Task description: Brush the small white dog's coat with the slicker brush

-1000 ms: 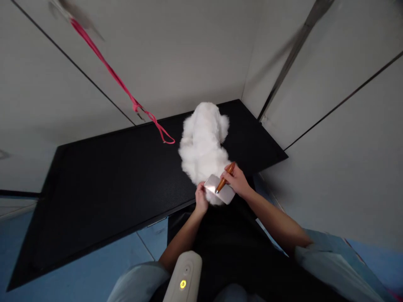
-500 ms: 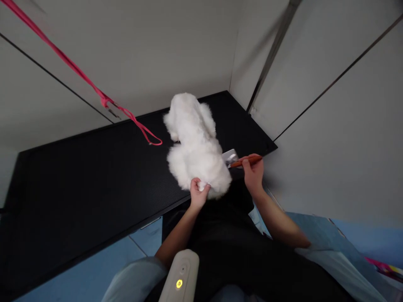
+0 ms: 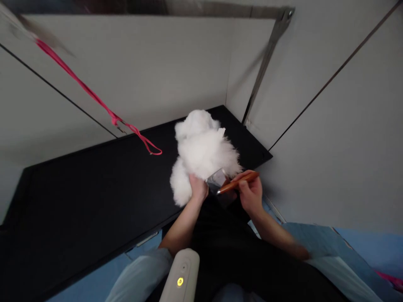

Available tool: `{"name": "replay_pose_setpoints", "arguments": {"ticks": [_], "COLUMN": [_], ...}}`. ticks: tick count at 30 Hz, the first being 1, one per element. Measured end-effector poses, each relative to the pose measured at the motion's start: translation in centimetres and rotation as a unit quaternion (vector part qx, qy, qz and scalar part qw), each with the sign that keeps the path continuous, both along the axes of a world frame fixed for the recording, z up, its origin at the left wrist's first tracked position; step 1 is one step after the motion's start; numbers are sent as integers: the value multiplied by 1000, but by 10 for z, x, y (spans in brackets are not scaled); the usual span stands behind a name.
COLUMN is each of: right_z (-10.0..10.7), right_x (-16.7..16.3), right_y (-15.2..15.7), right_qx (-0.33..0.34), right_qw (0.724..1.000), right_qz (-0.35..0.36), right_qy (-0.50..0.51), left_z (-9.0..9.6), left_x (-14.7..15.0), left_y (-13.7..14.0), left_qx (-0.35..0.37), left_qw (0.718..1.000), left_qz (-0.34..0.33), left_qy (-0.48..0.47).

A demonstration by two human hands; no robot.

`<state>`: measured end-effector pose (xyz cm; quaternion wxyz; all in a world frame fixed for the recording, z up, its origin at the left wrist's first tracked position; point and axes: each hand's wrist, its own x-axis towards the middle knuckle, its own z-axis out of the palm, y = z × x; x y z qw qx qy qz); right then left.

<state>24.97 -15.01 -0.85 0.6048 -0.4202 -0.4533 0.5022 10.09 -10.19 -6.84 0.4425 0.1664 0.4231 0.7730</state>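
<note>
Right hand (image 3: 251,194) gripping brush (image 3: 229,187); left hand (image 3: 198,188) against white fur (image 3: 206,153), grip unclear. Yellow symbol (image 3: 180,281) on pale device (image 3: 183,260), illegible.

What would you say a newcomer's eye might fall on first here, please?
Probably the fluffy white dog-like figure, bright on the black table near the picture's centre. Next would come the orange-handled tool with a flat head, held in the right hand at the figure's near side. The pink strap, slanting down from the upper left, also stands out.

Head-worn view, forward and down
</note>
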Motion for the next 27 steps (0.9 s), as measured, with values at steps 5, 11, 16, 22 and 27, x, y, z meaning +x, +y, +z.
{"name": "replay_pose_setpoints", "arguments": {"ticks": [5, 11, 16, 22, 27], "right_z": [43, 30, 10, 17, -10], "right_x": [19, 33, 56, 47, 9], "right_y": [1, 0, -9, -12, 0], "right_qx": [89, 147, 41, 6, -60], "right_qw": [995, 984, 995, 920, 884], "right_qz": [-41, -100, 60, 386, 453], "right_qy": [-8, -13, -68, -70, -96], "left_z": [12, -2, -22, -49, -65], "left_x": [-2, -22, -30, -45, -61], "left_y": [6, -7, -20, -31, -37], "left_qx": [48, 22, -24, -114, -111], "left_qw": [998, 999, 998, 991, 989], "left_qz": [31, 35, 22, -22, -8], "left_qy": [27, 20, 45, 65, 97]}}
